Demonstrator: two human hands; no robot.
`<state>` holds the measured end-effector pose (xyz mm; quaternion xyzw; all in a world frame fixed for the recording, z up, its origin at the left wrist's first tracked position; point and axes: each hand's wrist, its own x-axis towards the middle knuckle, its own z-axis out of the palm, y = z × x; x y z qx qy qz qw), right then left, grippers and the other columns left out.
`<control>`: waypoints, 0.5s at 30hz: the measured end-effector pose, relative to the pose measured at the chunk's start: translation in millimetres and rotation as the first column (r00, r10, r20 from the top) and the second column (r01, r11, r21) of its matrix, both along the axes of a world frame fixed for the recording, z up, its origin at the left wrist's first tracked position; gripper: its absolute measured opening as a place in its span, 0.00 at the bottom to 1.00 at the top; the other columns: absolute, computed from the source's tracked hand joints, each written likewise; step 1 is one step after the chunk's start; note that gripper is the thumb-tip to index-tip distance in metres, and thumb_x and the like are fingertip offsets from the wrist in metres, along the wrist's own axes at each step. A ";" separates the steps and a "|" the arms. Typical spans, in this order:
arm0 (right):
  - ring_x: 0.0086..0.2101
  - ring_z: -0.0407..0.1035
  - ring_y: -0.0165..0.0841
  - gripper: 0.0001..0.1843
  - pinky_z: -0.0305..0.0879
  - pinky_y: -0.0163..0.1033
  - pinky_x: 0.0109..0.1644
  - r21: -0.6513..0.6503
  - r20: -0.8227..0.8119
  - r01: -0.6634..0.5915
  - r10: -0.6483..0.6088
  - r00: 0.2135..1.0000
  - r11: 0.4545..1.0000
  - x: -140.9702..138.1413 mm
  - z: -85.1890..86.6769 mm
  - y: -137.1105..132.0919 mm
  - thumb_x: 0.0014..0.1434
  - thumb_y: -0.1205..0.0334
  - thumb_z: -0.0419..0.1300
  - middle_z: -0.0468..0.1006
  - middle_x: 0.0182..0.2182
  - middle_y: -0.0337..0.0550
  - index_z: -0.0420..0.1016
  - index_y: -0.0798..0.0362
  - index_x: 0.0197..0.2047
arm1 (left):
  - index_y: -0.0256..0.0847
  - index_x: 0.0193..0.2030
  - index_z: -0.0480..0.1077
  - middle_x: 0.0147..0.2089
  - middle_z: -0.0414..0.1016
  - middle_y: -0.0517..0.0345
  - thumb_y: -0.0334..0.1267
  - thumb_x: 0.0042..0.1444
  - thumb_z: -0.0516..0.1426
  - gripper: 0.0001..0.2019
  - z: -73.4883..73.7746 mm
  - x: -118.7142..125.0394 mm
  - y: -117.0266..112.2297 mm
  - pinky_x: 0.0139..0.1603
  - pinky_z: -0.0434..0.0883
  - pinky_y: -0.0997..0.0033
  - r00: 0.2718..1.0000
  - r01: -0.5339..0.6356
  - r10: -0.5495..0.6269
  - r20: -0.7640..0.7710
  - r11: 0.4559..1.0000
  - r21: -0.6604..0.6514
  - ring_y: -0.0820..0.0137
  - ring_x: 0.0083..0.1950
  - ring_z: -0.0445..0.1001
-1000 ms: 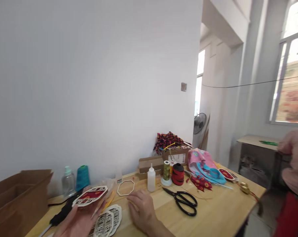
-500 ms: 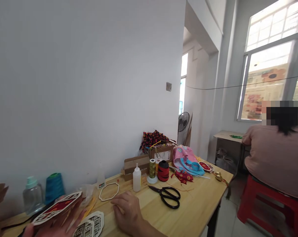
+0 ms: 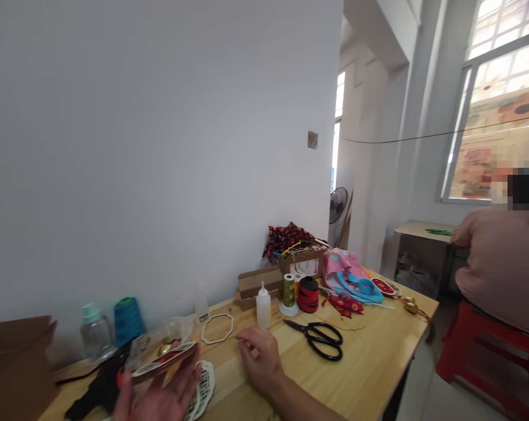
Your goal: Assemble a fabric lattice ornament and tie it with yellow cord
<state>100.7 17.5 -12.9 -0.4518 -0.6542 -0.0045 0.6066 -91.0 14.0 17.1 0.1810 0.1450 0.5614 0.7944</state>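
Observation:
My left hand is at the lower left, fingers under and around a flat ornament panel with a white lattice rim and a red centre, tilted up from the table. My right hand is over the table with its fingers curled and the thumb near the index fingertip. Whether anything small is pinched there cannot be made out. Just beyond it lies a thin white scalloped frame. Partly behind my left hand are white lattice pieces on the tabletop.
Black-handled scissors, a white squeeze bottle and thread spools stand or lie right of centre. Cardboard boxes, a clear bottle and a teal thread cone are left. A person sits at right.
The view has swung left, so the scene sits further right. My left hand has tilted the panel flatter, nearly edge-on. My right hand keeps its curled pose near the frame.

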 end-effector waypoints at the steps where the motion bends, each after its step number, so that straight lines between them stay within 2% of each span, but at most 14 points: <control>1: 0.27 0.67 0.30 0.11 0.65 0.34 0.30 -0.017 -0.012 -0.011 0.011 1.000 1.000 0.7 0.7 -1.0 0.51 0.70 0.52 0.77 0.27 0.41 0.74 0.51 0.34 | 0.44 0.47 0.70 0.49 0.72 0.42 0.50 0.50 0.52 0.20 1.4 3.5 -2.7 0.41 0.72 0.58 1.000 -0.020 0.019 0.007 1.000 0.021 0.54 0.50 0.69; 3: 0.28 0.67 0.30 0.10 0.65 0.33 0.29 -0.046 -0.039 -0.026 0.024 0.999 0.999 1.7 2.1 -2.8 0.52 0.69 0.52 0.76 0.27 0.42 0.74 0.51 0.34 | 0.42 0.45 0.71 0.48 0.72 0.39 0.54 0.50 0.50 0.23 0.8 7.1 -4.6 0.43 0.71 0.60 0.997 0.050 -0.054 0.050 0.996 0.078 0.54 0.50 0.68; 8: 0.29 0.68 0.31 0.09 0.64 0.33 0.28 -0.101 -0.067 -0.047 0.041 0.997 0.994 1.0 4.5 -3.9 0.53 0.68 0.53 0.76 0.27 0.42 0.74 0.52 0.34 | 0.40 0.49 0.69 0.53 0.67 0.40 0.53 0.53 0.46 0.25 -12.3 3.3 -0.8 0.52 0.64 0.61 0.956 0.207 -0.244 0.164 0.955 0.211 0.56 0.57 0.60; 11: 0.29 0.68 0.31 0.09 0.65 0.33 0.29 -0.121 -0.070 -0.053 0.045 0.997 0.991 -0.5 4.1 -2.3 0.52 0.68 0.53 0.76 0.28 0.42 0.74 0.52 0.34 | 0.39 0.51 0.67 0.56 0.64 0.40 0.53 0.54 0.45 0.26 -15.1 1.1 0.6 0.54 0.62 0.61 0.942 0.250 -0.289 0.169 0.943 0.218 0.57 0.58 0.58; 15: 0.30 0.67 0.31 0.09 0.65 0.33 0.30 -0.139 -0.072 -0.085 0.075 0.995 0.987 -1.5 3.4 -0.8 0.53 0.67 0.53 0.76 0.29 0.43 0.74 0.52 0.36 | 0.33 0.48 0.70 0.51 0.68 0.38 0.59 0.51 0.43 0.32 -11.2 0.4 2.0 0.52 0.64 0.64 0.939 0.300 -0.326 0.110 0.932 0.205 0.58 0.55 0.64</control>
